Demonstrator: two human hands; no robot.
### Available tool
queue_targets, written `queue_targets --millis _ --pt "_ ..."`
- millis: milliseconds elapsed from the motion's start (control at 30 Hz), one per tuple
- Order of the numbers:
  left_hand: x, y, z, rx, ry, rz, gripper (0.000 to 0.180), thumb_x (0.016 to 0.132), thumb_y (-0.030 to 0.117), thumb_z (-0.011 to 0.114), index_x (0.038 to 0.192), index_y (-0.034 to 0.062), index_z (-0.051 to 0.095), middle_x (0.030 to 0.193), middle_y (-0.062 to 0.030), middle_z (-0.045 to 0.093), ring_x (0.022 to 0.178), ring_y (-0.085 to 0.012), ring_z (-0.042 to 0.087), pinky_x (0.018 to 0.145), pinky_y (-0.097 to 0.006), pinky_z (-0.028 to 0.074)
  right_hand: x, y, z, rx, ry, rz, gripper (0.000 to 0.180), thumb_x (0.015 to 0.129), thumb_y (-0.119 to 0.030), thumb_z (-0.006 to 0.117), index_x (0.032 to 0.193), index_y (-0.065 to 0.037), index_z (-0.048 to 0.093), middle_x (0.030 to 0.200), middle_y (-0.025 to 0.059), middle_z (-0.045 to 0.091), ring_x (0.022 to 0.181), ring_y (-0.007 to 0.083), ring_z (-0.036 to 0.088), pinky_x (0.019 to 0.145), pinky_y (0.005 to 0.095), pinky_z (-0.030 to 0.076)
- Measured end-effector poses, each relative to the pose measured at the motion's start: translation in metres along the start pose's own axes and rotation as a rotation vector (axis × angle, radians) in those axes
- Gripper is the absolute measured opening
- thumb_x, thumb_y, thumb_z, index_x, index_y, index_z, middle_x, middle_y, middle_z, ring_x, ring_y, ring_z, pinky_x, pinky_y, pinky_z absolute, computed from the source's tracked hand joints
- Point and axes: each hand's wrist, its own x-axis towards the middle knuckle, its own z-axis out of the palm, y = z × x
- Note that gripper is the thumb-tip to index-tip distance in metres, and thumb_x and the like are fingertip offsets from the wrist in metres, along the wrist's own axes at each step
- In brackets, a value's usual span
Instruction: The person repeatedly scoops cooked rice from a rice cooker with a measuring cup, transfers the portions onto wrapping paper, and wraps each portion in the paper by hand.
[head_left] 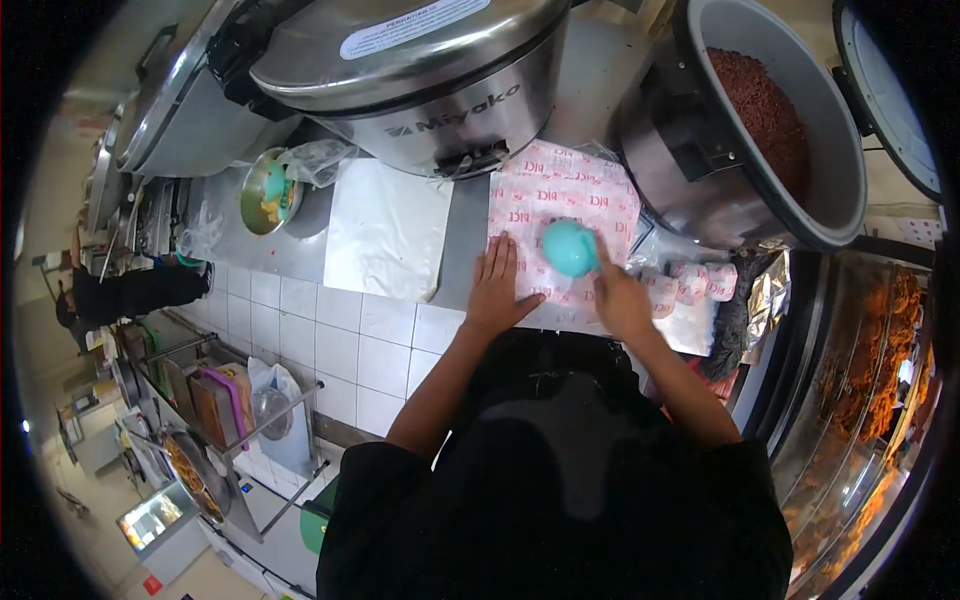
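A turquoise plastic bowl (568, 248), rounded side up, sits on a sheet of white wrapping paper with red print (515, 205). My right hand (622, 303) grips the bowl's right edge, its fingers closed against it. My left hand (497, 292) lies flat on the paper's left side, fingers stretched and thumb out toward the bowl. Whatever lies under the bowl is hidden. Just beyond, at the right, stands an open rice cooker (672, 165) holding dark reddish rice (758, 115).
A closed steel rice cooker (420, 105) stands behind the paper. Plain white sheets (385, 230) and a metal bowl (250, 216) lie leftward. Wrapped packets (690, 288) and crumpled foil (770, 300) are at the right, beside a glass case of fried food (870, 370). Another person (145, 285) stands far left.
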Motion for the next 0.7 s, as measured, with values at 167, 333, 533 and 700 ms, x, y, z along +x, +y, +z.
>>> queue_targets --millis 167,333,533,700 --pt "-0.005 0.002 -0.010 0.291 -0.102 -0.032 0.112 0.073 0.067 0.062 0.147 -0.0066 0.020 0.155 -0.0222 0.019 0.146 -0.0327 0.014 0.112 -0.062 0.007 0.000 -0.014 0.050 -0.162 -0.187 0.070 0.077 0.091 -0.016 0.048 0.153 -0.027 0.004 0.085 0.0281 0.062 0.070 0.0426 0.064 0.063 0.0524 0.052" --pt "-0.007 0.001 -0.033 0.244 -0.194 0.041 0.114 0.068 0.063 0.069 0.147 -0.0043 0.021 0.156 -0.0203 0.018 0.146 -0.0313 0.014 0.111 -0.063 0.006 0.000 -0.018 0.049 -0.144 -0.082 0.038 0.075 0.093 -0.018 0.048 0.153 -0.028 0.004 0.090 0.0296 0.062 0.069 0.0436 0.064 0.064 0.0532 0.052" --pt "-0.036 -0.043 -0.040 0.296 -0.341 0.500 0.084 0.074 0.035 0.074 0.144 0.0108 0.034 0.152 -0.0117 0.030 0.143 -0.0288 0.022 0.114 -0.058 0.013 -0.029 -0.019 0.011 0.001 0.276 -0.211 0.071 0.087 -0.011 0.055 0.149 -0.006 0.020 0.101 0.0291 0.060 0.065 0.0417 0.062 0.059 0.0487 0.053" --pt "-0.023 -0.052 -0.051 0.114 -0.293 0.559 0.054 0.078 0.016 0.070 0.129 0.0122 0.054 0.139 -0.0096 0.048 0.132 -0.0271 0.041 0.113 -0.050 0.025 -0.036 -0.035 -0.180 -0.149 0.980 -0.240 0.065 0.090 -0.011 0.058 0.147 -0.009 0.028 0.121 0.0283 0.055 0.085 0.0355 0.067 0.070 0.0420 0.054"
